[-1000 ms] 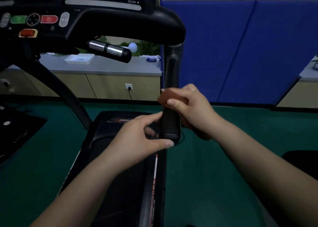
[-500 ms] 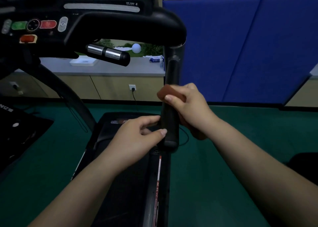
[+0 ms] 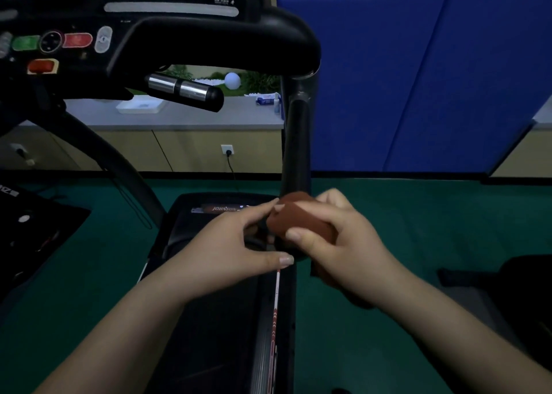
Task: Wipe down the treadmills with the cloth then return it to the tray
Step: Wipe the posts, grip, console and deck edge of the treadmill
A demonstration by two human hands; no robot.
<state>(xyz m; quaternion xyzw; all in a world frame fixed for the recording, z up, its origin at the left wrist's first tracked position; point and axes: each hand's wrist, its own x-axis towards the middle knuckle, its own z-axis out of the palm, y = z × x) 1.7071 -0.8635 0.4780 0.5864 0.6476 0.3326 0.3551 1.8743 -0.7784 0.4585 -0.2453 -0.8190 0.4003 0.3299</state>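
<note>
My right hand (image 3: 343, 244) curled round brown cloth (image 3: 298, 219), wrapped on lower end of treadmill handrail (image 3: 295, 154), my left hand (image 3: 236, 244) fingers half-curled, fingertip pinching cloth's edge, thumb under rail end

Right hand (image 3: 337, 241) curled in a grip, left hand (image 3: 236, 244) pinching beside it, forearms extended.

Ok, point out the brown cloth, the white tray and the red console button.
brown cloth (image 3: 301, 219), head view, its top fold.
white tray (image 3: 140, 106), head view, its near rim.
red console button (image 3: 77, 40), head view, its face.
</note>
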